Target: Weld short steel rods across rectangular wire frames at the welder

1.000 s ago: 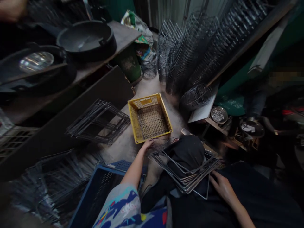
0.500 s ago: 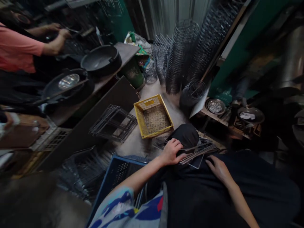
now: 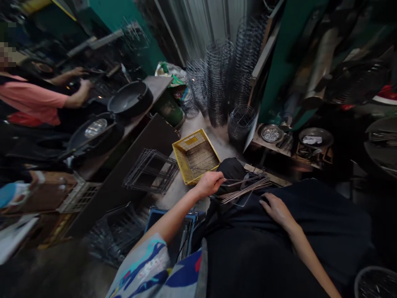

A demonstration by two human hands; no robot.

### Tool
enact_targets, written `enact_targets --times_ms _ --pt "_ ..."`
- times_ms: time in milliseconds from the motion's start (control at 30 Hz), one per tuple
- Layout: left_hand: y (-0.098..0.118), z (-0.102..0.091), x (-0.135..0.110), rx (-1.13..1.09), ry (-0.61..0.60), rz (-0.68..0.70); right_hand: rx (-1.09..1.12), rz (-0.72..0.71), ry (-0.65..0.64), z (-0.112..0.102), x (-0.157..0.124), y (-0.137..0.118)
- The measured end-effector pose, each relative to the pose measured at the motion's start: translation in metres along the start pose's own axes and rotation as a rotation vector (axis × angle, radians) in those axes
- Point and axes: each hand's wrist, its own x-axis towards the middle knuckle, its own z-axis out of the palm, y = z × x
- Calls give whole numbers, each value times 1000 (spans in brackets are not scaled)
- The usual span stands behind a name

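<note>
A bundle of thin metal wire frames lies across my dark-clothed lap, beside my knee. My left hand is closed in a pinch at the left end of the bundle, on one wire frame lifted a little above the others. Part of that frame is hidden by my fingers. To the right of the bundle, my right hand rests on the dark cloth with its fingers stretched out, holding nothing. Just beyond my left hand stands a yellow plastic crate on the floor.
Rectangular wire frames stand left of the crate. A blue crate holding wire pieces sits by my left side. Tall stacks of wire baskets rise at the back. A co-worker in a pink shirt works at the left bench.
My left hand has moved from lying over the bundle to pinching a wire frame at its left end. My right hand still rests on the cloth. The view has shifted slightly.
</note>
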Motion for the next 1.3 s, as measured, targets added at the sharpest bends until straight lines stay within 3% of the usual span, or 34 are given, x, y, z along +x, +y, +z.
enact_targets --times_ms 100,167,267,367,633,867,967,1033,1167,1233,1300 --pt "6 -19 6 126 -193 -12 -8 8 -2 -5 -1 -2" --pt "10 -38 6 195 -233 -22 -14 15 -5 -7 -2 -2" --pt "16 -67 6 233 -78 -28 -16 16 -20 -8 -4 0" --pt "19 -80 8 246 51 -23 -28 30 -42 -8 -4 1" --pt "18 -61 23 309 213 -83 -92 33 -67 -10 -2 -2" --pt "26 -35 26 199 383 -69 -40 17 -25 -4 -4 9" --pt "29 -31 25 155 509 -74 -38 -5 -6 -3 -4 14" --pt "29 -39 23 124 617 -63 -40 -22 -3 -4 -4 14" --pt "21 -87 16 -45 950 -82 8 -23 27 -11 -3 6" --pt "14 -117 11 -281 1173 -178 83 -28 29 -16 -3 -2" --pt "5 -141 6 -660 1308 -250 188 -30 20 -24 -3 -11"
